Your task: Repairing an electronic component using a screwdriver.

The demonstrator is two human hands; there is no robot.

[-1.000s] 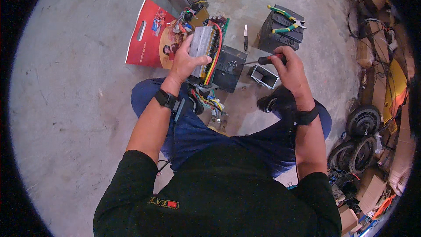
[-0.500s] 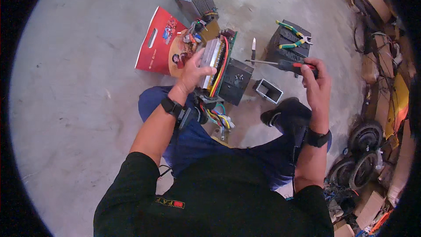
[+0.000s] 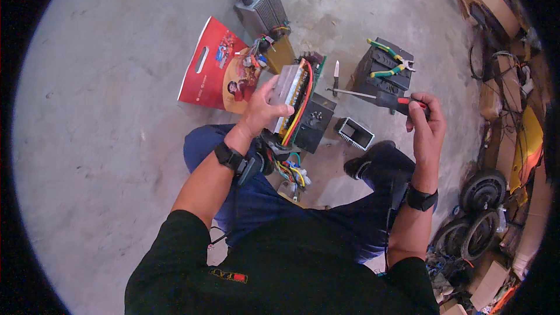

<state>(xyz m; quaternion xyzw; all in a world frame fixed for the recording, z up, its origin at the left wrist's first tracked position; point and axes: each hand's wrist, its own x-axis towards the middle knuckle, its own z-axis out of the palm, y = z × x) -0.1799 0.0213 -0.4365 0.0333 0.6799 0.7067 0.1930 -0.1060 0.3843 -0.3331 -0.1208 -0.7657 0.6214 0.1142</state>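
My left hand is closed round a circuit board assembly, its thumb over the silver metal heat sink along one side. Thick red and yellow wires run along the board, and a bundle of coloured wires with plugs hangs at its near end. My right hand grips a screwdriver with a black and red handle. Its long shaft points left, the tip apart from the board. Just right of the board, a black box has several small screws lying on top.
Green-and-yellow cutting pliers lie on a black battery-like block. Near it are a knife and a hollow finned metal case. A red paper bag and a finned grey unit stand farther left. Cardboard and wheels crowd the right.
The whole scene sits slightly lower in the picture. My right hand has shifted a little right and nearer with the screwdriver; my left hand keeps its hold on the board.
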